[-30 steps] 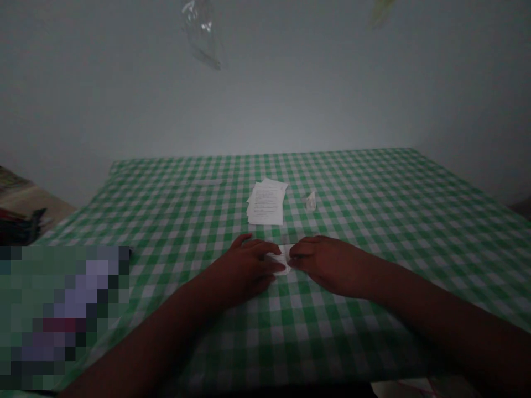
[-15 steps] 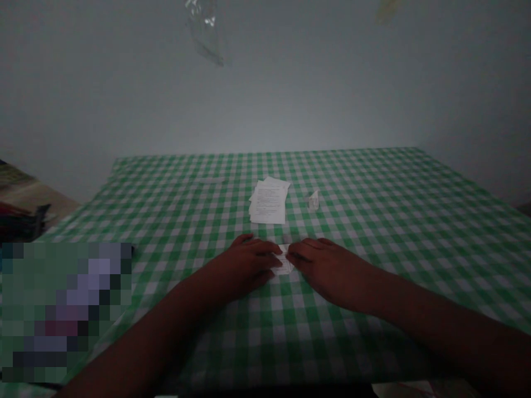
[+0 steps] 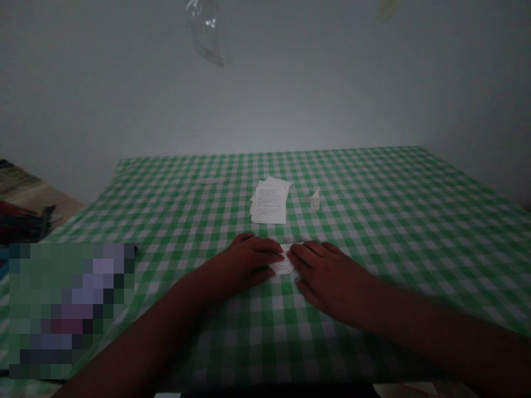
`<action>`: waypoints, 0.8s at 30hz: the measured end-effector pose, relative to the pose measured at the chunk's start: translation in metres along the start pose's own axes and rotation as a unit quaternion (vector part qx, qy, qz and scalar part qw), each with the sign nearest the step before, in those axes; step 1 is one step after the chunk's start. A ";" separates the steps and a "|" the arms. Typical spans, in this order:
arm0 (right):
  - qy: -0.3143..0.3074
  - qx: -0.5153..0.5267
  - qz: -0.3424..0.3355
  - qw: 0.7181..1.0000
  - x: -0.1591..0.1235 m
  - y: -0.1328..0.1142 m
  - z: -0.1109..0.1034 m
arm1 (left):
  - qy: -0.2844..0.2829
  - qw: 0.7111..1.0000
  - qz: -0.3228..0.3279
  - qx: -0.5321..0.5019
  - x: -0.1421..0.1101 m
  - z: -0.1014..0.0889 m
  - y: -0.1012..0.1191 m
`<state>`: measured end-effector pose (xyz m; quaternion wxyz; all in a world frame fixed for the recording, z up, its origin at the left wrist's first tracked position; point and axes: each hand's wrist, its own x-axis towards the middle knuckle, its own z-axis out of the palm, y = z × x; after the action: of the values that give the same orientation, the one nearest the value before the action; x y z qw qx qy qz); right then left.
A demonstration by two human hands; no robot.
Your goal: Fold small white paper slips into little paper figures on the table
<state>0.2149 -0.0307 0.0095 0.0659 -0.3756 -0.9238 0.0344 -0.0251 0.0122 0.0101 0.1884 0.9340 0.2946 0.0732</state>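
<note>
A small folded piece of printed white paper (image 3: 282, 266) lies on the checked tablecloth in front of me. My left hand (image 3: 251, 260) rests on its left side, fingers stretched out and a little apart. From the other side my right hand (image 3: 326, 268) lies on the paper's upper right, fingers flat, thumb lower and off to the side. Both hands cover much of the paper, so its full outline is hidden. Just beyond them is a loose stack of printed white sheets (image 3: 269, 203). Right of the stack a small folded paper piece (image 3: 315, 200) stands up from the cloth.
A green and white checked tablecloth (image 3: 373, 204) covers the table, which reaches a pale wall (image 3: 290, 99). A clear plastic bag (image 3: 207, 33) hangs on the wall. At left sits a blurred-out item (image 3: 74, 309). A faint flat strip (image 3: 211, 181) lies far left.
My right hand has shifted slightly right and toward me, its thumb now apart from the fingers. More of the paper's top edge shows. My left hand has hardly moved.
</note>
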 end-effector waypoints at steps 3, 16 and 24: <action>-0.003 0.006 0.003 1.000 0.000 0.002 0.002 | -0.009 1.000 -0.007 0.001 0.000 -0.001 0.001; -0.002 0.010 -0.013 1.000 0.001 0.003 0.000 | -0.010 1.000 -0.019 -0.009 0.000 0.001 -0.001; 0.005 0.027 -0.008 1.000 0.001 0.004 0.002 | -0.014 0.999 -0.027 -0.015 0.000 0.003 -0.002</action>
<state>0.2171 -0.0270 0.0071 0.0809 -0.3664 -0.9252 0.0574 -0.0254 0.0131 0.0066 0.2082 0.9239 0.3156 0.0591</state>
